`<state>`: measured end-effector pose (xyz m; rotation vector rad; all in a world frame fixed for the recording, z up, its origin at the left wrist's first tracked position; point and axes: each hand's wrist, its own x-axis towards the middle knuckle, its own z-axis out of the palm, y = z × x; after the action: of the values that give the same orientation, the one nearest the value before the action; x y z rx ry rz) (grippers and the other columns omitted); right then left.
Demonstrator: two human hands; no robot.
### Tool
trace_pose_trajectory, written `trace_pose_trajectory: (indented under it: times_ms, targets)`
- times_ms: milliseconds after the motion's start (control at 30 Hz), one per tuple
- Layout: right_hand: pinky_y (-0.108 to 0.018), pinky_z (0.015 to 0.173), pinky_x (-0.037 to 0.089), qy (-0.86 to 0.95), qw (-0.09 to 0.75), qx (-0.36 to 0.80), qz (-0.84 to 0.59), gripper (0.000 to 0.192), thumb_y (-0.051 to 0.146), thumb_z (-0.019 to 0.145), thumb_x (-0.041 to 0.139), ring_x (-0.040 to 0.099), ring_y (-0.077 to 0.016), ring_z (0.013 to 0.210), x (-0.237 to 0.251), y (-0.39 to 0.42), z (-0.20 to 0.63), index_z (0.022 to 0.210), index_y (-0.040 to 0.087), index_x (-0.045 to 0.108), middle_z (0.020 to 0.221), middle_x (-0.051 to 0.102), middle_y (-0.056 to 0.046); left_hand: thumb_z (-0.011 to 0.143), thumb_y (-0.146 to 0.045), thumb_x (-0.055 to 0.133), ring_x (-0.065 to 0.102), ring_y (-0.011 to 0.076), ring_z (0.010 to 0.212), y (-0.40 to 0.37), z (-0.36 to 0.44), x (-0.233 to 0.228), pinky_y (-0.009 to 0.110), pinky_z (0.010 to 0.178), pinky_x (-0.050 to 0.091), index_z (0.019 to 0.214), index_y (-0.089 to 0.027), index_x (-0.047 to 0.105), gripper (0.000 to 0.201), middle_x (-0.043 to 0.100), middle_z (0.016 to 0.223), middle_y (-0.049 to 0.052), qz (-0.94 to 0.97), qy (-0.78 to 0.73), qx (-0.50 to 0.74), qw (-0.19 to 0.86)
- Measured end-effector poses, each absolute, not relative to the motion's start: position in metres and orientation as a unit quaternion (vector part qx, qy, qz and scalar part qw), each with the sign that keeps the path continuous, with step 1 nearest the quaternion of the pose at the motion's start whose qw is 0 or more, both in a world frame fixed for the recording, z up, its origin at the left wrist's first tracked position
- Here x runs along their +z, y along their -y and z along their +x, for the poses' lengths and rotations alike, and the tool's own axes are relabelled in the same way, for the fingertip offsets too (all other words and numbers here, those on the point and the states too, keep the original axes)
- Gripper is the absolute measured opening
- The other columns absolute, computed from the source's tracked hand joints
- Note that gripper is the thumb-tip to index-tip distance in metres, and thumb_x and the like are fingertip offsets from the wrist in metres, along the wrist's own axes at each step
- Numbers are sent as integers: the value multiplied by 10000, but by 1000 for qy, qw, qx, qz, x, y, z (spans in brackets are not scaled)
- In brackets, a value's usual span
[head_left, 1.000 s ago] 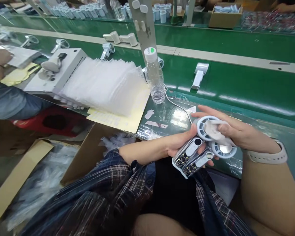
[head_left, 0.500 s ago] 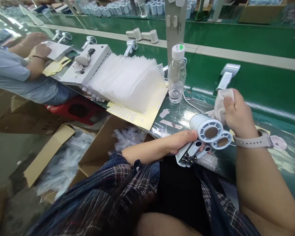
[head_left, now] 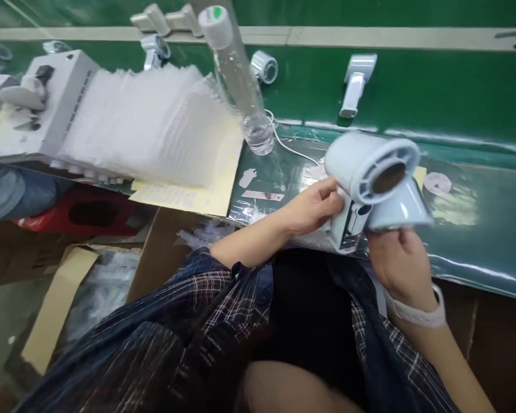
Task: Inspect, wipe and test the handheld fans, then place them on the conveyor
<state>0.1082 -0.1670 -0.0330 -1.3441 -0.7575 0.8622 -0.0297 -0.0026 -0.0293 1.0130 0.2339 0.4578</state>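
Note:
My left hand (head_left: 309, 211) is closed around a light-blue handheld fan (head_left: 350, 163), thumb against the base of its round head. The opening of that head faces right, and its handle hangs open with dark inner parts showing. Just to the right is a second light-blue fan piece (head_left: 402, 207), blurred and partly behind the first. My right hand (head_left: 399, 261) grips it from below with bent fingers. The two pieces overlap in view; I cannot tell whether they touch. The white cloth cannot be made out now.
A clear water bottle (head_left: 241, 86) stands left of the hands, near a stack of white plastic sleeves (head_left: 146, 126) on yellow sheets (head_left: 223, 198). Another fan (head_left: 356, 86) lies on the green belt (head_left: 434, 109). Below the bench edge is a cardboard box (head_left: 148, 246).
My right hand has come down from the belt side, and the cloth it held is out of sight. It now holds the second fan piece. The view has shifted right.

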Motion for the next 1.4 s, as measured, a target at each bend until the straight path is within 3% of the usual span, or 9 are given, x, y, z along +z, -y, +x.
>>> trace_pose_trajectory:
  times_ms: [100, 267, 400, 567, 700, 833, 1033, 1233, 1400]
  targets:
    - [-493, 1029, 687, 264, 703, 337, -569, 610, 874, 1004, 610, 801, -310, 1142, -35, 158, 110, 1273, 349, 766, 1149, 813, -82, 705, -861, 927, 724, 336, 1337, 18, -8, -41, 459, 1118, 574, 1140, -218, 750, 796, 799, 1199, 112, 427, -118, 208, 872]
    - [-383, 655, 687, 169, 699, 408, -563, 716, 954, 972, 540, 723, -229, 697, -20, 173, 128, 1114, 296, 783, 841, 723, -41, 922, -822, 755, 772, 301, 1174, 9, -5, -19, 480, 1062, 617, 1299, -208, 683, 724, 765, 1132, 88, 409, -154, 200, 877]
    - [-397, 849, 738, 197, 672, 489, -520, 390, 613, 889, 885, 807, -250, 960, -6, 193, 137, 1141, 321, 827, 1127, 813, -48, 828, -642, 906, 738, 226, 966, 15, -10, -7, 428, 924, 630, 1391, -228, 568, 776, 690, 1063, 29, 431, -148, 190, 870]
    - [-391, 802, 736, 202, 681, 461, -532, 309, 411, 940, 862, 801, -257, 976, -6, 200, 129, 1237, 333, 822, 1153, 820, -58, 776, -413, 967, 669, 156, 827, 31, -5, -7, 351, 780, 594, 1254, -237, 479, 705, 652, 993, -15, 473, -101, 172, 858]
    - [-422, 864, 736, 225, 688, 437, -534, 404, 463, 955, 876, 804, -267, 1004, -15, 201, 123, 1325, 320, 798, 1250, 802, -75, 793, -488, 947, 682, 164, 827, 31, -2, -9, 355, 770, 585, 1229, -250, 451, 702, 655, 1011, -13, 492, -114, 156, 849]
    - [-408, 868, 730, 245, 677, 427, -547, 366, 448, 982, 866, 804, -266, 1038, -20, 198, 122, 1323, 338, 789, 1239, 803, -58, 741, -491, 992, 690, 171, 832, 24, -8, -9, 357, 776, 576, 1192, -246, 455, 743, 656, 1021, -7, 515, -114, 155, 835]
    - [-499, 1032, 717, 253, 683, 457, -510, 352, 413, 1008, 825, 816, -305, 1187, -19, 180, 117, 1351, 354, 768, 1368, 810, -58, 827, -526, 958, 729, 194, 905, 18, -18, -12, 379, 818, 602, 1234, -257, 463, 694, 658, 1101, 23, 504, -115, 137, 845]
    - [-326, 856, 727, 232, 691, 445, -520, 309, 356, 976, 849, 814, -216, 978, -18, 177, 116, 1285, 349, 831, 1142, 833, -28, 835, -442, 956, 704, 159, 846, 13, -25, -22, 363, 816, 603, 1251, -237, 475, 668, 646, 1060, 3, 507, -97, 183, 837]
    - [-291, 843, 713, 220, 689, 437, -535, 352, 395, 925, 913, 793, -194, 953, -19, 177, 115, 1266, 335, 847, 1178, 826, -23, 808, -422, 960, 703, 165, 836, 11, -25, -24, 374, 820, 600, 1249, -247, 453, 694, 645, 1054, -2, 507, -88, 175, 839]
